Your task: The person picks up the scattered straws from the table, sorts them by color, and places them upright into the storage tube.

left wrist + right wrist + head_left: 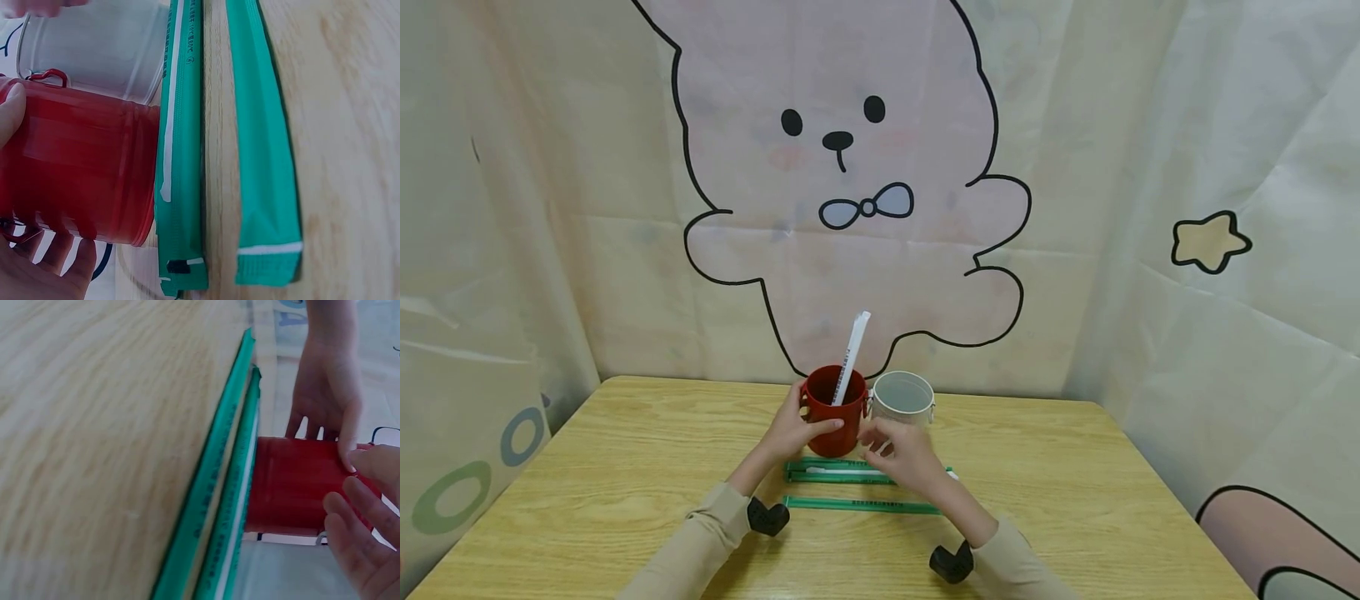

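Observation:
My left hand (793, 429) grips the side of a red handled cup (831, 435), thumb across its front and fingers round the handle side. A slim white paper-wrapped stick (852, 358) leans upright inside it, printed with dark characters. In the left wrist view the cup (81, 156) stands against the edge of the green packets. My right hand (906, 458) hovers just right of the cup with loosely bent fingers. Nothing shows between those fingers in the right wrist view, where the hand (369, 531) partly covers the cup (287, 487).
A whitish pail (904, 392) with small side loops stands right of the cup, partly behind my right hand. Before both lie long green packets (850, 480), with a white strip among them. Another green packet (865, 504) lies nearer me. A printed curtain (625, 292) hangs behind the wooden table (1075, 492).

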{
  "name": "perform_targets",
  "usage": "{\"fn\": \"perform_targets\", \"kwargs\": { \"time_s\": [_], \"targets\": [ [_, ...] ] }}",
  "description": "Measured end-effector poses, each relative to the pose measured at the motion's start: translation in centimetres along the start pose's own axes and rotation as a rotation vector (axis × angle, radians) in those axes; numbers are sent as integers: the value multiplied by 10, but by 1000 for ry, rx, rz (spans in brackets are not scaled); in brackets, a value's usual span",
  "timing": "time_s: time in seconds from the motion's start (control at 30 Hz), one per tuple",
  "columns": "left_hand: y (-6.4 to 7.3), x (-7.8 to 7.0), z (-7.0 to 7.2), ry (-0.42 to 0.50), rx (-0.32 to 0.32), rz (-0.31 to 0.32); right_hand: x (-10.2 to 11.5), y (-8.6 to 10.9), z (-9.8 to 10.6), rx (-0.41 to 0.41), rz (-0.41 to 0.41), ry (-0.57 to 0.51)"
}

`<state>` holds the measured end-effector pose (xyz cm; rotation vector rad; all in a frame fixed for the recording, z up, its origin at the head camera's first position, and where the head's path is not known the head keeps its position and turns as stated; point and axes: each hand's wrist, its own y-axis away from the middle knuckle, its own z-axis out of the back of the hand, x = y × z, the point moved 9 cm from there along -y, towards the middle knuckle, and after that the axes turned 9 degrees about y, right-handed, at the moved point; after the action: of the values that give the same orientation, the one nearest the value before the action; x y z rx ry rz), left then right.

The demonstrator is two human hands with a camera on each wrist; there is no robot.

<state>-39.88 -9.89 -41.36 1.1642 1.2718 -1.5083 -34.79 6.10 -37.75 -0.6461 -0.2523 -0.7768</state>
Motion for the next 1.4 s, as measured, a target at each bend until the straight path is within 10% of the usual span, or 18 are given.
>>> {"fn": "perform_targets", "kwargs": {
  "time_s": [0.4, 1.4],
  "targets": [
    [11, -24, -4, -9, 20, 23, -25, 13, -24, 226, -94, 72],
    [10, -20, -3, 6, 21, 37, -38, 21, -39, 356, -96, 168]
  ]
}}
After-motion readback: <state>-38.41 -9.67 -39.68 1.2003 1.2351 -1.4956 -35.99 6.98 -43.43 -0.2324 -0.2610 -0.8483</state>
